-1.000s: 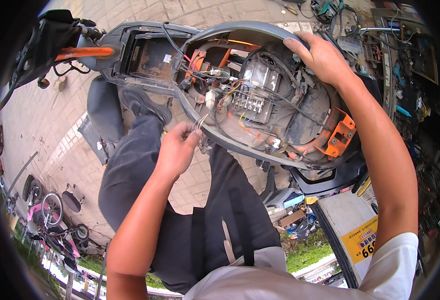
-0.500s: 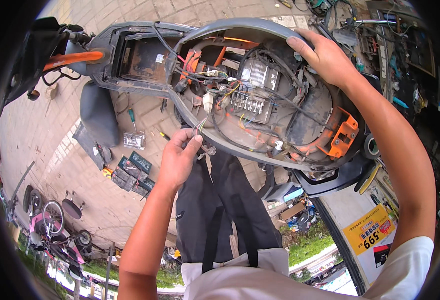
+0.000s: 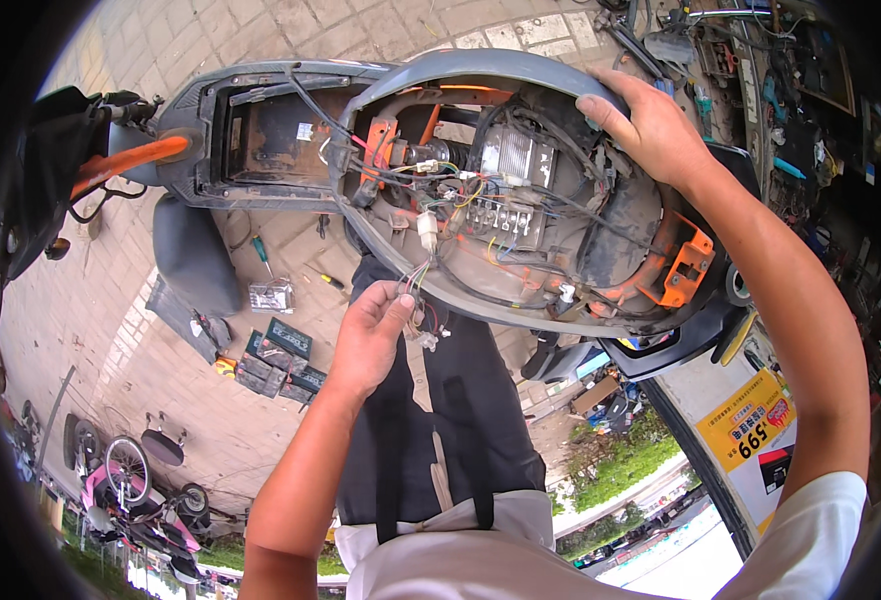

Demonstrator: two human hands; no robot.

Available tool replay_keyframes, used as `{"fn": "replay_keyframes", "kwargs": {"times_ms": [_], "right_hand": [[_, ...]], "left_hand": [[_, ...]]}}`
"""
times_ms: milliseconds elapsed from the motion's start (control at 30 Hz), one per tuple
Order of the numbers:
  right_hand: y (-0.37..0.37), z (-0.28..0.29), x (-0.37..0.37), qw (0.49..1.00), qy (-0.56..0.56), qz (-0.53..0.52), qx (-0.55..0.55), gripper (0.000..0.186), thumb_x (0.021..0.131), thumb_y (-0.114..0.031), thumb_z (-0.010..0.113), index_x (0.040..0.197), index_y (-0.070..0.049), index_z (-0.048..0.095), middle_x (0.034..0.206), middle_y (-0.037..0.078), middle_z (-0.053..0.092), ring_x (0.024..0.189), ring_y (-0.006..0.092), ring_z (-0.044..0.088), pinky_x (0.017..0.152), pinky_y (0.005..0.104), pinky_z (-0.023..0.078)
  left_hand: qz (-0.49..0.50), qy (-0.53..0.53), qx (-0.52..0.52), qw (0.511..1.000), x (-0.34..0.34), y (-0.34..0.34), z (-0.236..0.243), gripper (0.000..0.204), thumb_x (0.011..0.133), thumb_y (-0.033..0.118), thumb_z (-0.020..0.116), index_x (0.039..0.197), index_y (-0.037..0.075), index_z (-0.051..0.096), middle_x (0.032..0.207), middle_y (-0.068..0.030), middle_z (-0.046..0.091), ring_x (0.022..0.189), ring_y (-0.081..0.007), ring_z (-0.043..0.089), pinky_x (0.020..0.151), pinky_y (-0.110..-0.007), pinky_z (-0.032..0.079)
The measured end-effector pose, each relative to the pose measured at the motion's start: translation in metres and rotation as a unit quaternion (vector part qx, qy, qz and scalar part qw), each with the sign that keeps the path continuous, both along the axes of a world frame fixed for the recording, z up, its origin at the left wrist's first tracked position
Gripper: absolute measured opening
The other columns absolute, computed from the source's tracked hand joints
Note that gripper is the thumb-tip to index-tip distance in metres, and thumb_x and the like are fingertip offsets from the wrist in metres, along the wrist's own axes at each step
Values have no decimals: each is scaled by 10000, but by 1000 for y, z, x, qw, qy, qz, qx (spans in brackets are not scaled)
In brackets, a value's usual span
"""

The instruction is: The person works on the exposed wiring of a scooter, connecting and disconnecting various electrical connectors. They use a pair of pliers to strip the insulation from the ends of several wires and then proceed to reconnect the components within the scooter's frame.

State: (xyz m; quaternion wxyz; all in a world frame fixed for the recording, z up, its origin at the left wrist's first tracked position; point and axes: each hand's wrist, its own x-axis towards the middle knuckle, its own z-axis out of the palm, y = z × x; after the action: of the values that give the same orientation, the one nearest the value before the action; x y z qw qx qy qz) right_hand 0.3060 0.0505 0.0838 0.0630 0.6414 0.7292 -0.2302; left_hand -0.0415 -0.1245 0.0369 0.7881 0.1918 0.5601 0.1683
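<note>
In front of me is an electric scooter's open grey body shell [image 3: 520, 68], with its wiring laid bare. My left hand [image 3: 378, 325] pinches a bundle of thin coloured wires [image 3: 419, 275] at the shell's near edge. Small connectors [image 3: 428, 340] dangle below those fingers. The wires run up to a white plug [image 3: 427, 230]. Inside the shell sit a finned metal controller [image 3: 516, 160], black cables and an orange bracket [image 3: 688, 262]. My right hand [image 3: 645, 125] grips the shell's far right rim, its thumb over the edge and its other fingers partly hidden.
A black seat [image 3: 192, 255] lies on the paving at left, near a green screwdriver [image 3: 262, 256] and several dark batteries [image 3: 278, 350]. At right stands a cluttered bench [image 3: 750, 100]. A pink bicycle [image 3: 120, 495] is at lower left.
The view has shifted slightly. My left hand has moved a little right and down with the wires, and more of the dangling connectors shows. My right hand stays on the rim.
</note>
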Motion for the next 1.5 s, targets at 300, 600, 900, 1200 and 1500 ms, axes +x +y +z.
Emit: {"fn": "replay_keyframes", "kwargs": {"times_ms": [300,600,900,1200,1500], "right_hand": [[-2,-6,6,1000,9,-6,23,774,882,-660,523,1291,-4,573,1184,255,632,1107,419,596,963,446,463],[-5,-5,3,999,5,-14,28,791,882,-679,502,1301,-11,568,1211,249,622,1129,404,589,976,442,454],[-7,-5,10,1000,4,-15,26,781,886,-672,499,1307,-17,563,1211,248,619,1122,397,589,959,444,455],[-12,28,26,998,12,-56,15,612,834,-323,698,1331,-11,528,1226,248,599,1144,398,569,988,433,443],[-11,17,-7,995,34,-90,-23,729,792,-487,713,1317,-14,537,1212,209,615,1153,384,554,981,447,446]], "left_hand": [[-62,-6,-3,998,-12,14,1,167,989,123,557,1094,-4,586,969,-25,648,910,-84,583,846,-243,455],[-48,-87,-61,993,-19,7,1,271,901,66,658,1147,29,552,991,-2,634,950,-89,568,913,-249,416],[-32,-39,-51,997,-4,0,-15,118,905,51,654,1021,53,631,930,21,625,854,-89,555,825,-258,442],[-87,-59,62,993,8,-23,-10,203,933,151,665,785,102,536,761,56,519,753,-57,477,675,-249,433],[-40,-117,-59,991,-15,-48,-81,186,932,185,652,1045,38,652,949,-74,674,822,-162,653,711,-321,589]]}}
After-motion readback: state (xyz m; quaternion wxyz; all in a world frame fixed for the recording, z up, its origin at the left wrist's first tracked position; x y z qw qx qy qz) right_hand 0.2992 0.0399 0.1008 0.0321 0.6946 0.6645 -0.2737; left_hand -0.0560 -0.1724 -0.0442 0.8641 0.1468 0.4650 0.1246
